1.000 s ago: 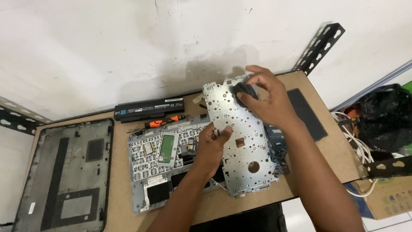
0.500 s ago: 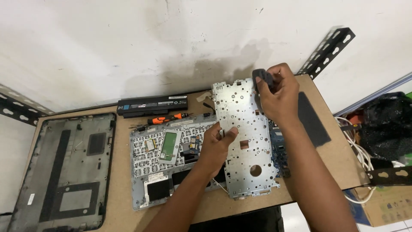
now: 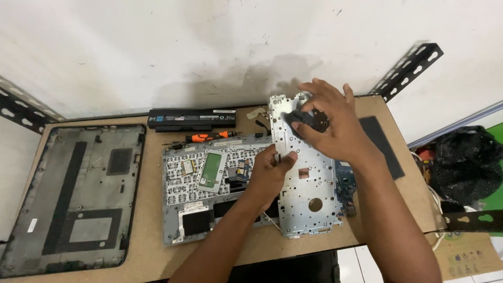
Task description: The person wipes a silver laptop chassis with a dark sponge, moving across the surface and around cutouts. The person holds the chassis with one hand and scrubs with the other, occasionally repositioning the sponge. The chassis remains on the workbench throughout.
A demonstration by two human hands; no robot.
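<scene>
A silver perforated metal plate (image 3: 309, 178) lies tilted over the right half of an opened laptop base (image 3: 209, 183) on the wooden table. My left hand (image 3: 270, 173) grips the plate's left edge with thumb and fingers. My right hand (image 3: 327, 126) rests on the plate's upper part and holds a small black part (image 3: 309, 119) against it. A blue circuit board (image 3: 346, 183) shows under the plate's right edge.
A dark laptop bottom cover (image 3: 73, 194) lies at the left. A long black battery (image 3: 191, 119) and an orange-handled screwdriver (image 3: 209, 136) sit behind the laptop base. A black pad (image 3: 382, 144) lies at the right, and black metal brackets (image 3: 408, 71) lean on the wall.
My right hand has slid left and down over the plate's top, the black part still in it. My left hand stays on the plate's left edge. The view shifted slightly.
</scene>
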